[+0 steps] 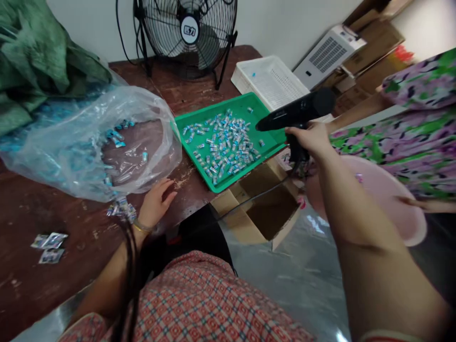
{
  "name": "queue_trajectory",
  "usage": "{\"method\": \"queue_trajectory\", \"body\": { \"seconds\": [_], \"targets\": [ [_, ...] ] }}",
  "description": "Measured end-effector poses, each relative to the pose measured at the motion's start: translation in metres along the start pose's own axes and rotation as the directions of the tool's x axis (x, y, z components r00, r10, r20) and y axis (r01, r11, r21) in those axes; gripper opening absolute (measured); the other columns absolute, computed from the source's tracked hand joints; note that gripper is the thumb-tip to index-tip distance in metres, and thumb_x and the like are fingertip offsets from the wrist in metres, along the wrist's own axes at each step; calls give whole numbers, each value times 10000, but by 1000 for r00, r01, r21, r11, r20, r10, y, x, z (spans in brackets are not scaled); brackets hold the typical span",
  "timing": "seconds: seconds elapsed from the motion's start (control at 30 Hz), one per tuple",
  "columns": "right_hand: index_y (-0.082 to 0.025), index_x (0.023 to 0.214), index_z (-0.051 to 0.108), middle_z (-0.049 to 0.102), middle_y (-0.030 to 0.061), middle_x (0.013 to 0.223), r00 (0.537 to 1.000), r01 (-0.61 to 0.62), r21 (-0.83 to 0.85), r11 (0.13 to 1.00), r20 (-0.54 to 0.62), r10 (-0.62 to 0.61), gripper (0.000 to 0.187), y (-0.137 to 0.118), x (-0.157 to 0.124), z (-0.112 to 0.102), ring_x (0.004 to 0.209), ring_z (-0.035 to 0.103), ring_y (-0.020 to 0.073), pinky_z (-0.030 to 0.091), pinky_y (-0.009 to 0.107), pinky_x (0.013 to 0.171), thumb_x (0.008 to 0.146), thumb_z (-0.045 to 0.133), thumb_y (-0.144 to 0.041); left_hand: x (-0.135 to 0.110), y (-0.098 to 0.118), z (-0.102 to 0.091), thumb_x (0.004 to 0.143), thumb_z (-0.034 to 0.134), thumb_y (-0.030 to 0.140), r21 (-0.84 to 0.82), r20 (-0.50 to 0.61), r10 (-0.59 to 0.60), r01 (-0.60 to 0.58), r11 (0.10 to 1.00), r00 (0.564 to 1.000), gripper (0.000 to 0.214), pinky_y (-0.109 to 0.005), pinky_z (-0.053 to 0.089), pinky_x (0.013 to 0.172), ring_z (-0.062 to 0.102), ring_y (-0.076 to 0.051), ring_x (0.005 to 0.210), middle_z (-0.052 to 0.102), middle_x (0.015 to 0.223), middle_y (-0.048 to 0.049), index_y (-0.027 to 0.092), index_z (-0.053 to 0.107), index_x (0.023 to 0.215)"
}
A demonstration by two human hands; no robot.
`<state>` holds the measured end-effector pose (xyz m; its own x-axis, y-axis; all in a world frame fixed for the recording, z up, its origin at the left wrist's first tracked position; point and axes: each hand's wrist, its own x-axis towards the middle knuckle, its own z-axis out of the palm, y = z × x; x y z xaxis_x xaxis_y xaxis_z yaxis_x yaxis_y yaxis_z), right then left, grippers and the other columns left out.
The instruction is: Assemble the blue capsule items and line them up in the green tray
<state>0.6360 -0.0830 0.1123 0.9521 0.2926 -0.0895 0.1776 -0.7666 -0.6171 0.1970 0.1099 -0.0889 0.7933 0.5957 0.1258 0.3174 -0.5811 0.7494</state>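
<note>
My right hand (310,138) is closed around the handle of a black heat gun (297,113), whose barrel points left over a green tray (274,135) filled with several small blue-and-silver packets (224,145). My left hand (155,202) rests flat and open on the dark wooden table (71,223), fingers apart, beside the edge of a clear plastic bag (89,142) that holds more of the packets. A small heap of packets (123,209) lies just left of that hand.
A black fan (188,33) stands at the table's back. A white tray (269,78) lies behind the green one. An open cardboard box (265,204) sits below the tray. Another person in a flowered dress (402,133) holds a pink basin (388,199) at right. Loose packets (50,244) lie at left.
</note>
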Motion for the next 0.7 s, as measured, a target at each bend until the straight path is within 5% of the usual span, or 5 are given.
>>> {"method": "queue_trajectory", "body": {
  "seconds": [0.1, 0.23, 0.47, 0.57, 0.7],
  "targets": [
    [-147, 780, 645, 689, 42, 705, 994, -43, 168, 985, 111, 24, 181, -8, 23, 11, 600, 673, 163, 547, 310, 615, 873, 800, -154, -8, -2, 2, 1006, 606, 439, 6, 18, -34, 34, 999, 999, 426, -549, 513, 1207, 683, -331, 1339, 725, 1403, -167, 171, 711, 1319],
    [-164, 727, 631, 640, 13, 635, 998, 56, 238, 970, -15, -54, 204, -30, 46, 42, 573, 671, 177, 563, 306, 566, 840, 800, -161, -9, 4, 5, 1006, 606, 432, -5, 49, -22, 22, 1000, 999, 416, -534, 511, 1215, 670, -324, 1361, 724, 1410, -152, 183, 707, 1324],
    [-168, 703, 630, 616, 7, 599, 997, 79, 281, 956, -18, -77, 192, -39, 80, 71, 540, 669, 196, 558, 310, 502, 755, 813, -141, -4, 9, 0, 1026, 589, 420, 56, 24, 9, -10, 998, 1000, 409, -513, 526, 1197, 680, -310, 1338, 717, 1420, -145, 191, 688, 1350],
    [-168, 732, 643, 627, 3, 618, 996, 78, 307, 948, 11, -86, 172, -32, 82, 70, 539, 668, 190, 555, 303, 496, 748, 813, -146, 28, 19, 10, 1029, 584, 391, 102, 82, 56, -64, 993, 995, 387, -504, 509, 1207, 668, -302, 1346, 714, 1423, -142, 192, 693, 1343],
    [-173, 734, 644, 623, 1, 614, 995, 92, 307, 947, 0, -96, 165, -28, 69, 68, 532, 662, 188, 550, 297, 487, 754, 807, -174, 107, 42, 37, 1025, 593, 323, 223, 195, 129, -172, 960, 972, 396, -488, 432, 1256, 569, -310, 1446, 653, 1503, -161, 153, 691, 1369]
  ]
}}
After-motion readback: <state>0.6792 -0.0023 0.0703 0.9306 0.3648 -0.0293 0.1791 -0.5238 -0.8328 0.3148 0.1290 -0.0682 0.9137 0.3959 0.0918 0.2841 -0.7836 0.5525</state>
